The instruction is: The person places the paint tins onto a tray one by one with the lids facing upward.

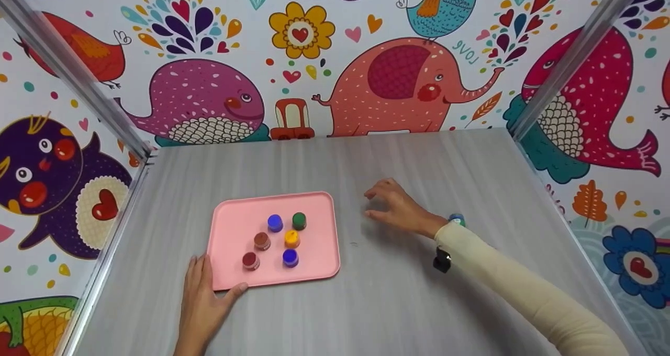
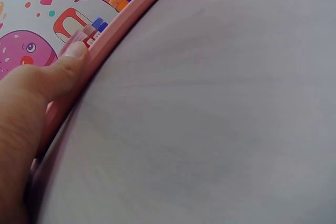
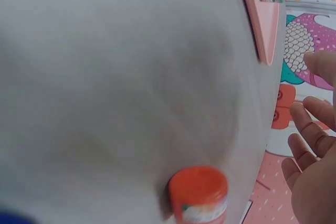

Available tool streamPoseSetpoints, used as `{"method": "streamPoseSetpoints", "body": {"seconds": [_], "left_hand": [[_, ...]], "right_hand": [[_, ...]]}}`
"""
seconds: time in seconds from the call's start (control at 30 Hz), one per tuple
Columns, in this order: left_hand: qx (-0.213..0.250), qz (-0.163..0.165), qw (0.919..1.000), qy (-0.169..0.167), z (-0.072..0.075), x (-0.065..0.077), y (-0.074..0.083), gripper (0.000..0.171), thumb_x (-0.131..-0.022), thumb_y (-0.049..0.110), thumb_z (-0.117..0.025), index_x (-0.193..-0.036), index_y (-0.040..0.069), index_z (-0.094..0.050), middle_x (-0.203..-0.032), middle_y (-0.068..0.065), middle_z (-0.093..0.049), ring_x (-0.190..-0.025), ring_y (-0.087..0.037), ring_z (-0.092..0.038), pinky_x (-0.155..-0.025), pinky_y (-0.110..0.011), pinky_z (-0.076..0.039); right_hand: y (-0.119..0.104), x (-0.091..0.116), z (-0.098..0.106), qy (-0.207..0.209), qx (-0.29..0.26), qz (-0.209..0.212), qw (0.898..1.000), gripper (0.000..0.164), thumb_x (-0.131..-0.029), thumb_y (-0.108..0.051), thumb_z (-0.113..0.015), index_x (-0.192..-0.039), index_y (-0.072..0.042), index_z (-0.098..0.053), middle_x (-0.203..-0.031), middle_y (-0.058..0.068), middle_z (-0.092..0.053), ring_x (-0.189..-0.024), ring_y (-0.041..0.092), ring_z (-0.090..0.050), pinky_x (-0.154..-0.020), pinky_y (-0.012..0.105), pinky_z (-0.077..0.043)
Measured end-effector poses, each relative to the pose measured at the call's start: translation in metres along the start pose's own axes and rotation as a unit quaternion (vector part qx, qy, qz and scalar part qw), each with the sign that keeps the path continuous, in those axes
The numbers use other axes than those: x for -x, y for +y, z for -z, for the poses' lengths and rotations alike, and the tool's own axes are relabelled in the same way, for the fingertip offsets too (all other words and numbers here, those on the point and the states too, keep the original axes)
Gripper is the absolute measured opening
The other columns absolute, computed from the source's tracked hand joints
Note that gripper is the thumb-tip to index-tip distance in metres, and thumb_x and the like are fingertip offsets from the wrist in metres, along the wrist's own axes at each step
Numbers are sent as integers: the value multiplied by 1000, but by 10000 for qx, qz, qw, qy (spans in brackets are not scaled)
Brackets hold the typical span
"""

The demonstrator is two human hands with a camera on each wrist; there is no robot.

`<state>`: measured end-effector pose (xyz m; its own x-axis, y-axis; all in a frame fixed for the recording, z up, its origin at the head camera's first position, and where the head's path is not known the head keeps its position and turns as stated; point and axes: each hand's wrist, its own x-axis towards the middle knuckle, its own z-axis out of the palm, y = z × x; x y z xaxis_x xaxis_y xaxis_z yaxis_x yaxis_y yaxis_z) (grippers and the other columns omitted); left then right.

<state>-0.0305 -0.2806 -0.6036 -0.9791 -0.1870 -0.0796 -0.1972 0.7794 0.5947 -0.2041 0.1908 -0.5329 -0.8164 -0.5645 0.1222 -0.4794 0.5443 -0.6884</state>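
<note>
My left hand [image 1: 201,301] lies around the near left corner of a pink tray [image 1: 230,214], straight fingers along its left side. The left thumb [image 2: 65,72] rests on the front rim. Several small paint pots stand on the tray: a green pot [image 1: 299,221], a yellow pot [image 1: 291,238], a brown pot [image 1: 261,241], a dark red pot [image 1: 250,260], a lighter blue pot [image 1: 275,223] and a darker blue pot [image 1: 290,257]. My right hand [image 1: 400,209] hovers right of the tray, fingers loosely bent, nothing held.
A blue-green pot [image 1: 457,219] shows partly behind the right forearm. In the right wrist view an orange-red paint pot [image 3: 198,192] stands on the grey table [image 1: 366,303], with a blurred dark blue thing [image 3: 14,217] in the corner. Printed panels [image 1: 324,84] wall the table.
</note>
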Motion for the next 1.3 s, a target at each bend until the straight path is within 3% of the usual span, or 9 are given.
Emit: {"method": "streamPoseSetpoints", "body": {"seconds": [0.17,0.5,0.67,0.9,1.3], "left_hand": [[31,-45,10000,5,0,0,0,133,-87,60,-90,-171,-10,-13,-175,-37,-17,-165,-55,-7,-133,-68,-8],[-62,240,9994,-244,3,1,1,138,-87,67,-86,-173,-5,-7,-179,-34,-10,-168,-50,0,-134,-67,-5],[-59,231,9995,-221,3,1,0,137,-87,67,-86,-174,-5,-7,-179,-33,-10,-168,-50,0,-134,-66,-6],[-16,52,10000,-41,0,2,0,133,-88,61,-88,-173,-7,-11,-177,-35,-15,-167,-51,-3,-134,-66,-6],[-18,154,9997,-176,2,1,0,136,-87,65,-87,-173,-7,-9,-178,-35,-12,-168,-50,-1,-134,-67,-5]], "right_hand": [[10,10,8,84,-103,-137,9998,43,-101,-18,-84,-138,-1,-71,-130,18,-66,-132,29,-51,-115,54,-49],[35,30,20,497,-34,-101,9987,39,-99,-17,-85,-130,3,-73,-124,21,-70,-128,31,-54,-109,54,-49],[43,40,24,666,-81,-59,9977,37,-98,-13,-86,-127,6,-74,-121,22,-71,-125,34,-56,-106,57,-50],[53,55,30,689,-108,-650,9955,39,-99,-17,-86,-130,3,-74,-127,15,-70,-128,30,-54,-110,52,-49],[65,74,30,966,15,-826,9919,37,-97,-16,-87,-127,2,-76,-126,12,-70,-127,30,-54,-109,47,-46]]}}
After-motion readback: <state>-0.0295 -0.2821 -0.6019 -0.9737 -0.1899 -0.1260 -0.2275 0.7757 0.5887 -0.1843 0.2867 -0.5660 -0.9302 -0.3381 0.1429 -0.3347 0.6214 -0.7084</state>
